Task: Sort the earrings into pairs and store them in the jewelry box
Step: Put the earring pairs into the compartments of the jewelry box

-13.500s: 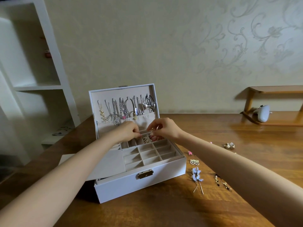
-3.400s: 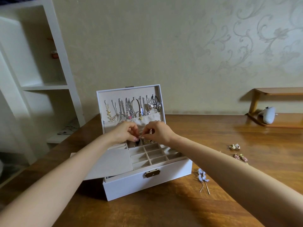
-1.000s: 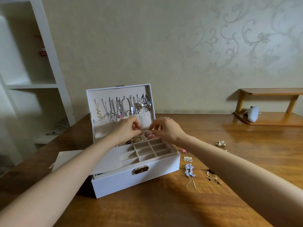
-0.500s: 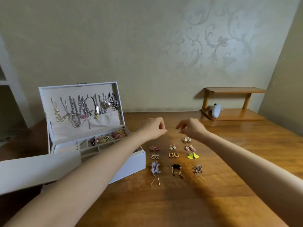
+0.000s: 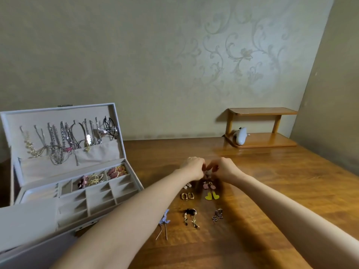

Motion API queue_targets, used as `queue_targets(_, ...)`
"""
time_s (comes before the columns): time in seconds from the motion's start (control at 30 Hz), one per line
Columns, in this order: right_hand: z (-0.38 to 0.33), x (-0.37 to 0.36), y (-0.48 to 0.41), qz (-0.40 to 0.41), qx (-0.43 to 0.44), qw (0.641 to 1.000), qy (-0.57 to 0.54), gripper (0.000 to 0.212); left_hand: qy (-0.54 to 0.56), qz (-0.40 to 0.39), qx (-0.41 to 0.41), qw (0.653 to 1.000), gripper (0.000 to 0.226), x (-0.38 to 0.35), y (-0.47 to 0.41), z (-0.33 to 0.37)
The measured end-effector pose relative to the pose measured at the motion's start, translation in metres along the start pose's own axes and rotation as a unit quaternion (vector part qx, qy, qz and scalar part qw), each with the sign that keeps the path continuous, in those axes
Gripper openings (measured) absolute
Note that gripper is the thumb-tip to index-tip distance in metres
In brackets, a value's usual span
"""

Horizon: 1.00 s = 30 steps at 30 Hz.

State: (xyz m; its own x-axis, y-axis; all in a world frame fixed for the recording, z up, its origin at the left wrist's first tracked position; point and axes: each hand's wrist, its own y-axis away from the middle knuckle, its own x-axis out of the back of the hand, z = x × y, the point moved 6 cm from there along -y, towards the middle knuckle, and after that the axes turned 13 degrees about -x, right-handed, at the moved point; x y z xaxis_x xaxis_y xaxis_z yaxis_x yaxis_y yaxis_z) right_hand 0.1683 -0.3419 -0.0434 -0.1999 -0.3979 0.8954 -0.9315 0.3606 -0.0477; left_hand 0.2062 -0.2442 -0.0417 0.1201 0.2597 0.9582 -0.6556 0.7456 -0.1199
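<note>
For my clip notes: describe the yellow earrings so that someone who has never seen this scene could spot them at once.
Start at the wooden table and look right of the open white jewelry box. There the yellow earrings lie directly right of the gold rectangular hoops. They alone are flat, bright yellow hearts.

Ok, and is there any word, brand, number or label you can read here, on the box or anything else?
None: no text is readable in this view.
The jewelry box shows no label; its clasp is blurred.
The white object on the wooden shelf shows no marking I can make out.
</note>
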Motion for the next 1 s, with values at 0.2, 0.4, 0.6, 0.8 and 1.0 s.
queue_targets(0.2,0.002,-0.003,-0.003,0.004,0.002,1.000,-0.022,0.013,0.000,0.013,-0.001,1.000,0.028,-0.001,0.001,-0.002)
queue_targets(0.4,-0.014,0.004,0.003,-0.025,0.013,0.988,-0.149,0.012,0.069,0.056,-0.028,0.996,0.019,0.025,0.023,-0.007)
queue_targets(0.6,-0.066,0.001,0.017,-0.060,0.044,0.957,-0.279,0.013,0.095,0.116,-0.032,0.988,0.016,0.068,0.071,-0.044)
queue_targets(0.8,-0.129,-0.023,0.027,-0.103,0.085,0.945,-0.299,0.011,0.114,0.129,0.007,0.985,0.022,0.094,0.122,-0.093)
queue_targets(1.0,-0.185,-0.048,0.041,-0.136,0.114,0.935,-0.307,0.013,0.163,0.179,0.031,0.970,0.014,0.121,0.171,-0.135)
